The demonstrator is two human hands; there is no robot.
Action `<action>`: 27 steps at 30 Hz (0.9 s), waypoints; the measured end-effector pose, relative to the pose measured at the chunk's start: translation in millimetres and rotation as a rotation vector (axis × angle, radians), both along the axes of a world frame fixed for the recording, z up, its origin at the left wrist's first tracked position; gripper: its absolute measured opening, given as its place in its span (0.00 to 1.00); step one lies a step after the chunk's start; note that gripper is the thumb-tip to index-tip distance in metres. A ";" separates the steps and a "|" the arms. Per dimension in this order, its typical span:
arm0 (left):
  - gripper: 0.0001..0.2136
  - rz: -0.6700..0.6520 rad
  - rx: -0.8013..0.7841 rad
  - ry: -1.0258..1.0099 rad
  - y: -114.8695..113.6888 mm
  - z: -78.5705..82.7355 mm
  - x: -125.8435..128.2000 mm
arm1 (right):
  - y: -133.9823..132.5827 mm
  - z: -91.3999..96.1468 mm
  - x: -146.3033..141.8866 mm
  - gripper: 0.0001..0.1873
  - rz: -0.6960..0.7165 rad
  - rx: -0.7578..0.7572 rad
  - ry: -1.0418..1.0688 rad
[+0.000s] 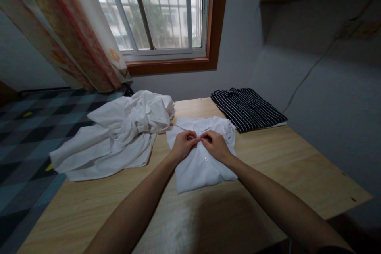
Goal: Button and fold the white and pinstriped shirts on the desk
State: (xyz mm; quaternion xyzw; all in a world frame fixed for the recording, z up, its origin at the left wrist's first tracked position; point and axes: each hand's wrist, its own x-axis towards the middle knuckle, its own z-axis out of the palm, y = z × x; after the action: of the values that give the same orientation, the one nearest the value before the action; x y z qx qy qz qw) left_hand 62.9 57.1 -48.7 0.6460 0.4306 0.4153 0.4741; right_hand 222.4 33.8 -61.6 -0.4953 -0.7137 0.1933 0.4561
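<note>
A folded white shirt (202,166) lies on the wooden table (282,166) in front of me, collar toward the window. My left hand (183,144) and my right hand (214,145) meet at the shirt's front placket just below the collar, fingers pinched on the fabric there. A small button shows on the placket just below my right hand. What my fingertips hold exactly is hidden between them.
A crumpled pile of white garments (119,135) lies at the table's left, hanging over its edge. A folded dark striped shirt (247,108) sits at the far right by the wall. A window and a patterned curtain (68,27) stand behind; checkered floor lies to the left.
</note>
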 end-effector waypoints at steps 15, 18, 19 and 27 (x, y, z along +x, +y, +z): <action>0.12 0.040 0.076 0.007 0.0 -4.0 2.2 | -2.5 0.6 -1.1 0.05 -0.052 -0.017 -0.090; 0.10 0.031 0.094 0.016 -0.5 -4.8 3.1 | -2.8 0.2 -0.6 0.05 -0.084 -0.030 -0.089; 0.10 0.026 0.111 0.026 -0.6 -4.8 2.9 | -2.1 -0.1 0.1 0.05 -0.077 -0.041 -0.065; 0.04 0.099 0.237 0.063 -4.6 -8.9 2.8 | 1.4 -1.5 2.6 0.07 0.015 -0.126 0.103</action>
State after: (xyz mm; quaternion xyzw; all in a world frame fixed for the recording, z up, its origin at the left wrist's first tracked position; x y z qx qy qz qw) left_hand 65.7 52.6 -57.6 0.6883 0.4242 0.4657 0.3597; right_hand 225.0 35.2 -63.1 -0.5072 -0.6792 0.2666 0.4586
